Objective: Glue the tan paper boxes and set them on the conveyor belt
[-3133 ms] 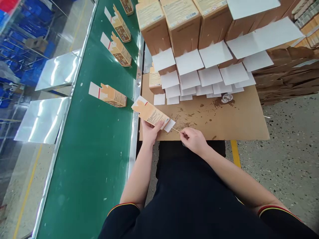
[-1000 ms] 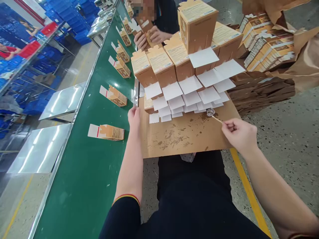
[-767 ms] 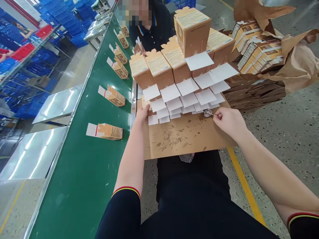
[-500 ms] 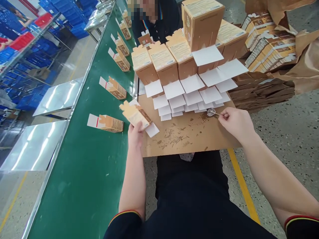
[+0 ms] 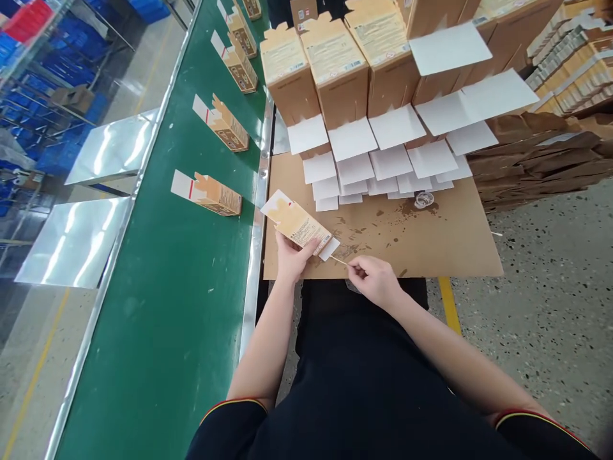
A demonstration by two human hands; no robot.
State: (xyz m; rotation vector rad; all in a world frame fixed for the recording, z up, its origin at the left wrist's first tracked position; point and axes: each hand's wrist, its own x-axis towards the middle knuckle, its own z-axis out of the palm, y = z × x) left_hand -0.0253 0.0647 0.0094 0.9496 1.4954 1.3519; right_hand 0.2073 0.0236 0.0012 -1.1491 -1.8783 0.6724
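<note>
My left hand (image 5: 293, 257) grips a small tan carton (image 5: 302, 222), tilted over the cardboard sheet, with white flaps sticking out at both ends. Pinched in my right hand (image 5: 373, 277) is a thin stick, perhaps a cotton swab (image 5: 339, 260); its tip is at the carton's lower flap, and I cannot tell whether they touch. A small clear dish (image 5: 424, 200) rests on the brown cardboard sheet (image 5: 445, 246) among dark wet stains, beyond my right hand.
Stacked cartons (image 5: 335, 76) with white flaps hanging out stand at the back of the sheet. More cartons (image 5: 218, 195) line the green conveyor belt (image 5: 191, 319) on the left. Bundled flat cartons (image 5: 575, 64) lie at the back right above brown wrapping paper (image 5: 536, 160).
My right hand has come left from the clear dish to the carton, bringing the stick along. My left hand has turned the carton and moved it right. The camera view has tipped downward.
</note>
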